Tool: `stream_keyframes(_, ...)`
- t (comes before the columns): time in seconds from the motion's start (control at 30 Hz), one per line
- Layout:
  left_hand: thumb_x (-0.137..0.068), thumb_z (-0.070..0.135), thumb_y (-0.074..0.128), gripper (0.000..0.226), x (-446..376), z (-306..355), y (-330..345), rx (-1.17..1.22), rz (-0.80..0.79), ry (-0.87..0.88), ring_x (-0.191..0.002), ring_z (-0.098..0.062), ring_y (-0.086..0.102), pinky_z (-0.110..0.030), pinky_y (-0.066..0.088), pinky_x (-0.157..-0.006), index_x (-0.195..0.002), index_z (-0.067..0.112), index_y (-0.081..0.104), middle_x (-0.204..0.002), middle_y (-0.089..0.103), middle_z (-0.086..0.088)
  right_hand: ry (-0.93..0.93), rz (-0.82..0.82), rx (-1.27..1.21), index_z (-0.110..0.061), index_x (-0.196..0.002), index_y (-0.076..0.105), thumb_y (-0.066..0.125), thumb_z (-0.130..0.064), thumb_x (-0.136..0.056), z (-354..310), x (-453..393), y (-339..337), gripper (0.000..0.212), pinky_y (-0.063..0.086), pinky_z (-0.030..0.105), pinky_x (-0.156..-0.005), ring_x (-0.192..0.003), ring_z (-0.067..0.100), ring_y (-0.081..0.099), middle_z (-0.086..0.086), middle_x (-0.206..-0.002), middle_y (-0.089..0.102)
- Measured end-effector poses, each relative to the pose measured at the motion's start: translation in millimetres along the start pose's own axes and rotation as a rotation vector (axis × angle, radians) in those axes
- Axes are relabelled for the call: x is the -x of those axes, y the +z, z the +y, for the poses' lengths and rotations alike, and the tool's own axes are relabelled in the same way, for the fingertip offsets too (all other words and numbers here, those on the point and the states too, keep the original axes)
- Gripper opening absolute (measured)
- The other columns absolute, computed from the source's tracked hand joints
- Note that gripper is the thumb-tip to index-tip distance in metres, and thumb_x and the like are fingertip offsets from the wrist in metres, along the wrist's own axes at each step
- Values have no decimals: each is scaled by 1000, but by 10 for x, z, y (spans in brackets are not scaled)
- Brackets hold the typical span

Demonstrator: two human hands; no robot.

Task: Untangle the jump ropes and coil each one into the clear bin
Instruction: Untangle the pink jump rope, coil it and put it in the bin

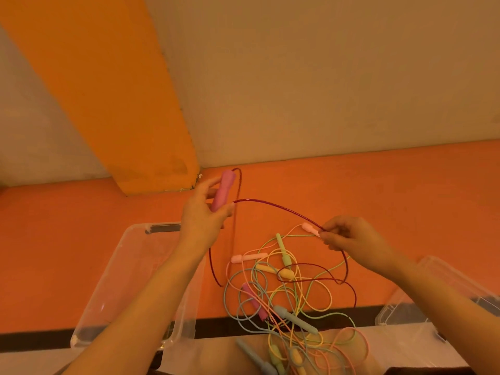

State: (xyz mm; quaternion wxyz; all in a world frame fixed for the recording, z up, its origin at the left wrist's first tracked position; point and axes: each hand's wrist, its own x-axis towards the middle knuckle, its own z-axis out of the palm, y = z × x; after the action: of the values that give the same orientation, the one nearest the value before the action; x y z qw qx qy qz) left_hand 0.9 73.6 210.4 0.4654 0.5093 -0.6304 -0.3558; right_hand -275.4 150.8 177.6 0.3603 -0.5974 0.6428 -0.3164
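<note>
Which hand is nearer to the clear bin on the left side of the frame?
Left. The left hand, gripping the pink handle, is raised over the far right corner of the clear bin. The right hand, pinching the dark red rope, is off to the bin's right, above the rope tangle.

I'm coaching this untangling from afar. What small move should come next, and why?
Probably lift the dark red cord up and clear of the pile. The left hand grips its pink handle, the right hand pinches the cord, yet its far loop still lies across the pastel ropes.
</note>
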Motion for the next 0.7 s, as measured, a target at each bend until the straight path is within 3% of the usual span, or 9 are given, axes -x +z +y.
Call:
stream_keyframes(0.13,-77,0,74,61,15,-10,39,4,-35,-19,-78,-12,61,-20,47,-43,-124,32,50,-106,57,1,-56,41,-7,-11,-88,69,63,-12,-89,-71,20,-14,6,46,11,-55,-57,0,60,1,-70,67)
stream_keyframes(0.27,-79,1,73,58,56,5,115,-11,-130,-18,-77,-6,60,-21,50,-45,-128,24,53,-104,59,1,-81,41,-5,-17,-87,70,65,-15,-89,-143,3,32,6,46,14,-56,-57,1,59,-2,-69,66)
stream_keyframes(0.43,-79,-1,72,57,168,25,318,7,-297,-29,-81,-14,64,-26,52,-46,-122,31,52,-108,60,-1,-129,-8,52,-26,-81,66,65,-15,-88,-318,-25,215,14,50,23,-61,-60,4,60,1,-73,69)
stream_keyframes(0.5,-80,-1,72,56,215,24,404,14,-360,-22,-77,-13,64,-27,52,-46,-120,33,51,-106,61,0,-146,-17,63,-23,-82,67,65,-15,-88,-382,-49,292,10,48,28,-63,-61,10,59,5,-72,68)
stream_keyframes(0.7,-79,3,73,59,259,26,508,-40,-391,14,-68,-5,62,-24,51,-46,-116,42,50,-102,60,6,-190,-12,50,-13,-87,71,64,-15,-89,-452,-96,383,8,40,18,-55,-56,1,53,-10,-63,61)
